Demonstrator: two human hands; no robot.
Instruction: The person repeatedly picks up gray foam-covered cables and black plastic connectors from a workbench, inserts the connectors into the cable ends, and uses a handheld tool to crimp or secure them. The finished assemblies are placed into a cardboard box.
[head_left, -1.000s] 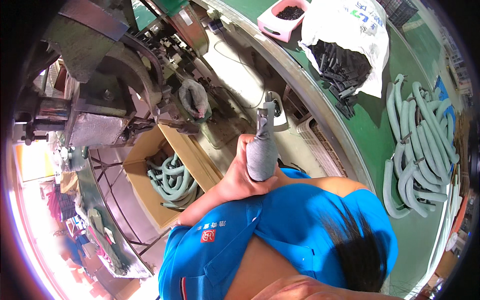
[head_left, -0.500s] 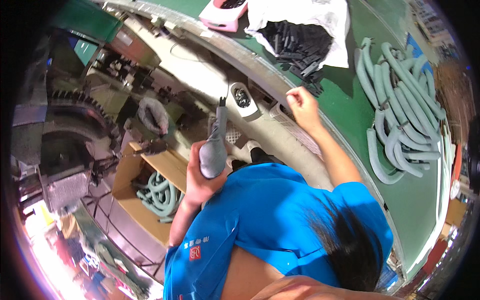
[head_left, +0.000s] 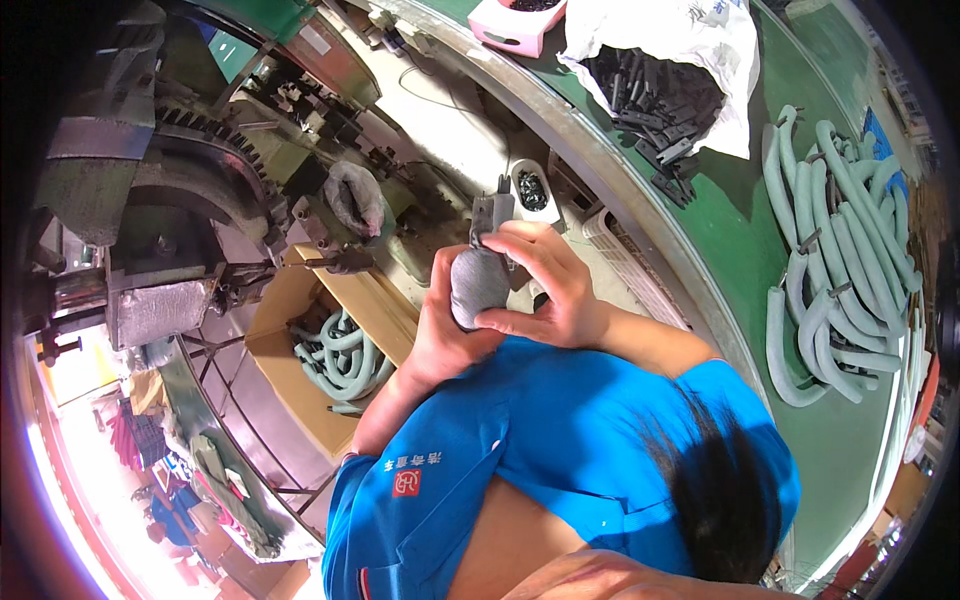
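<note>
In front of my chest I hold a grey tool with a rounded, wrapped-looking body point(head_left: 480, 288) and a narrow forked tip pointing away from me. My left hand point(head_left: 436, 325) is closed round the left side of its body. My right hand point(head_left: 562, 285) grips it from the right, with the thumb low on the body and the fingers up by the neck. A small dark grey piece point(head_left: 484, 218) sits at the neck beside the right fingertips; I cannot tell whether it is part of the tool.
On the green table point(head_left: 735, 225) to the right lie black plastic pieces point(head_left: 655, 95) spilling from a white bag point(head_left: 725, 50), and grey-green bent tubes point(head_left: 820, 250). A cardboard box point(head_left: 280, 365) of tubes stands left, beside a machine point(head_left: 165, 250). A white container point(head_left: 550, 205) stands beyond my hands.
My right hand has come left from the table edge onto the tool. The tool's body has turned more end-on toward me, and the view has shifted left.
</note>
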